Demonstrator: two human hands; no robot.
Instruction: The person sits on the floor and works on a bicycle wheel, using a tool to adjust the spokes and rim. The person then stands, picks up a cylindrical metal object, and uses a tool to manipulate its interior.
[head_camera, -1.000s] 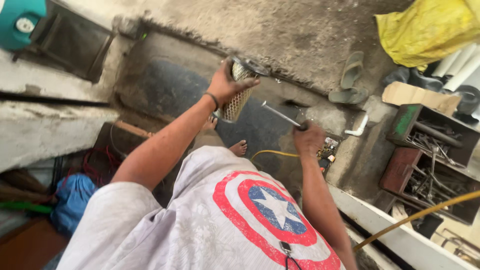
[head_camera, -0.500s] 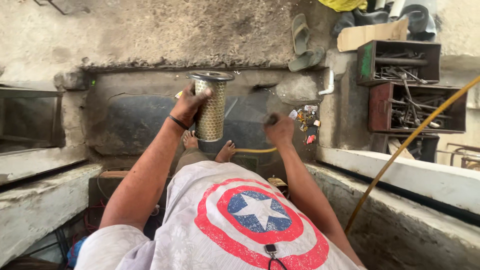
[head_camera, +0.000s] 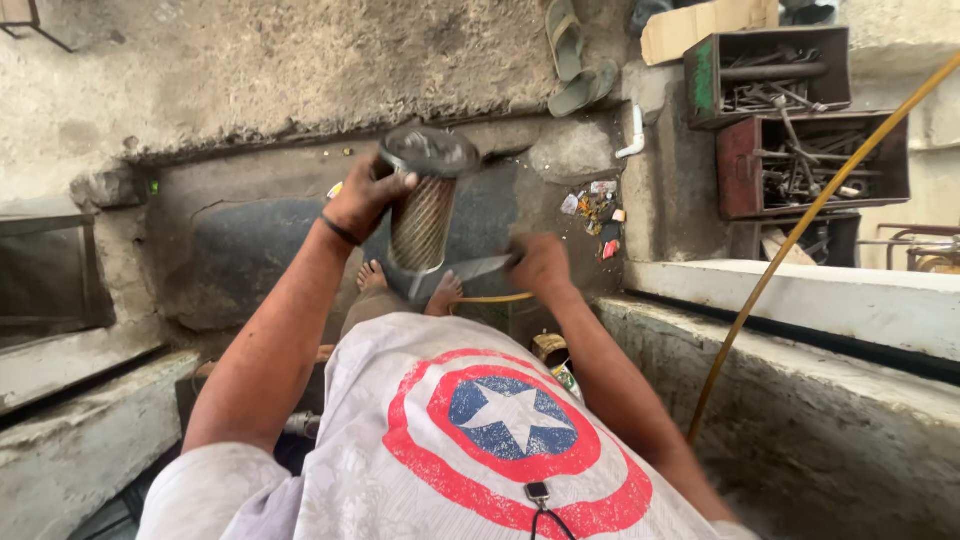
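Pit (head_camera: 250, 250): concrete-walled, dark floor, the person standing in it, bare feet (head_camera: 372, 277) visible below the filter.

Ledges (head_camera: 800, 300): pale concrete, one on each side of the pit; a yellow hose (head_camera: 800, 225) runs diagonally over the right one.

Shirt (head_camera: 450, 450): grey-white, red rings around a blue disc with a white star, filling the lower middle of the view.

Red crate (head_camera: 735, 175): open-topped, on the ground at upper right. Contents: a loose tangle of metal tools and rods, lying crosswise; single pieces too jumbled to tell apart.

Green crate (head_camera: 703, 80): just above the red one, touching or nearly so. Contents: dark metal bars and a thick pipe lying lengthwise, with smaller parts beneath.

Cardboard (head_camera: 700, 25): flat piece, above the green crate.

Sandals (head_camera: 575, 55): a pair, greenish, on the ground left of the crates.

Filter (head_camera: 422, 205): cylindrical, metal mesh wall, dark metal end cap, held roughly upright over the pit floor, between the two hands.

Left hand (head_camera: 365, 200): wrapped around the filter's upper side, just under the cap; dark band on the wrist.

Right hand (head_camera: 540, 265): clenched on the grip of a nozzle (head_camera: 465, 272), whose metal tip points at the filter's lower end.

Litter (head_camera: 592, 205): small coloured scraps on the ground, right of the filter.
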